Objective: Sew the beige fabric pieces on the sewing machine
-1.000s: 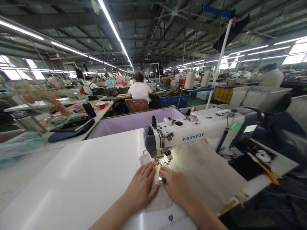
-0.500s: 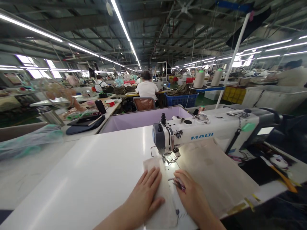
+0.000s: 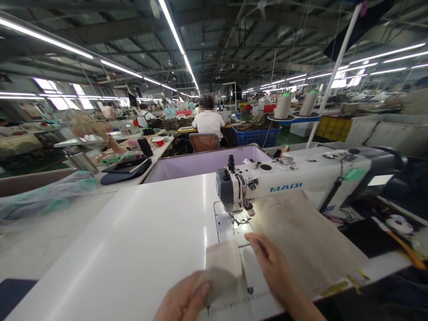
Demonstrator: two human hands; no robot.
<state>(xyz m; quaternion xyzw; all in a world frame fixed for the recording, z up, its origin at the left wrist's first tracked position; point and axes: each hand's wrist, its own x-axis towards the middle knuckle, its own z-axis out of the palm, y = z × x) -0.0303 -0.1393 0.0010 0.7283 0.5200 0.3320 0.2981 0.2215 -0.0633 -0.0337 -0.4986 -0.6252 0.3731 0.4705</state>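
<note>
My left hand (image 3: pixel 187 294) pinches the near-left edge of a small beige fabric piece (image 3: pixel 224 261) between thumb and fingers. The piece is partly lifted over the table, in front of the presser foot (image 3: pixel 241 218) of a white sewing machine (image 3: pixel 284 178). Beside the needle plate (image 3: pixel 243 238), my right hand (image 3: pixel 270 263) is closed with curled fingers; what it holds is hidden. A larger beige fabric panel (image 3: pixel 304 240) lies flat to the right of that hand, partly beneath the machine arm.
The white table (image 3: pixel 133 249) has a ruler scale (image 3: pixel 239 304) near its front. Behind it stands a lilac-lined bin (image 3: pixel 200 162). Thread cones (image 3: pixel 284 106) stand on a rack at right. A seated person (image 3: pixel 207 122) is ahead. A plastic bag (image 3: pixel 50 191) lies left.
My left hand has gone from lying flat on the fabric to pinching its edge, drawing it toward me, away from the presser foot. Small snips seen in my right hand are now hidden.
</note>
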